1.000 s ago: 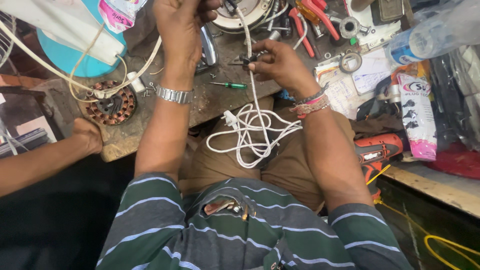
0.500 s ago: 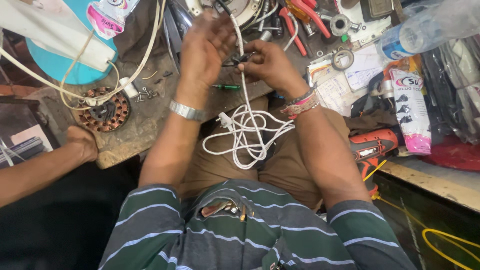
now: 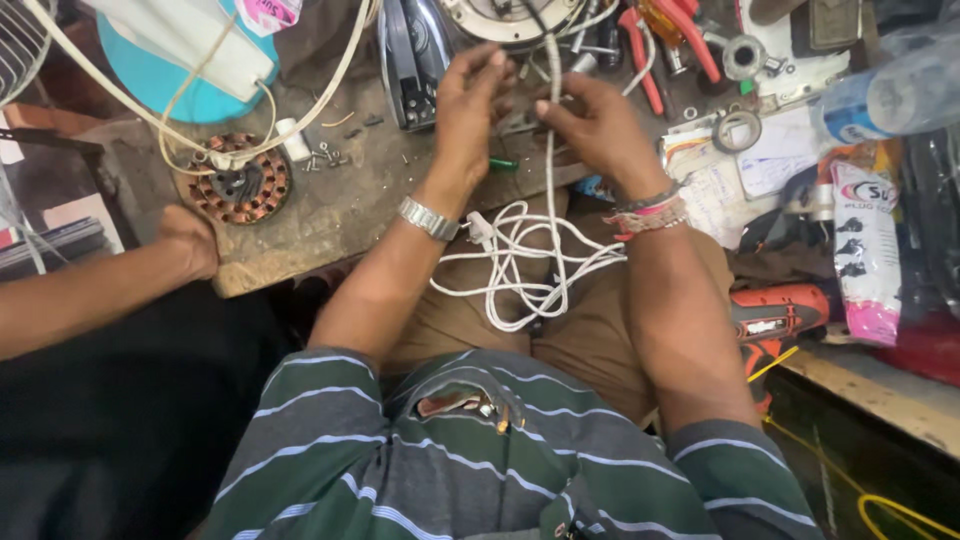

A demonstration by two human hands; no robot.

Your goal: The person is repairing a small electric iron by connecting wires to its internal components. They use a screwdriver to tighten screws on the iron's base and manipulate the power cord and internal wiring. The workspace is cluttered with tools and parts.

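Workbench under both hands, cluttered. Blue-white appliance far left of grip. Iron just left of left hand. Cord coiled on lap below grip, one strand rising up between hands. Copper winding left, well apart. Red pliers right of grip. Left hand fingers curled shut on cord near top. Right hand pinching same cord just beside. Another person's hand on bench edge, far left.
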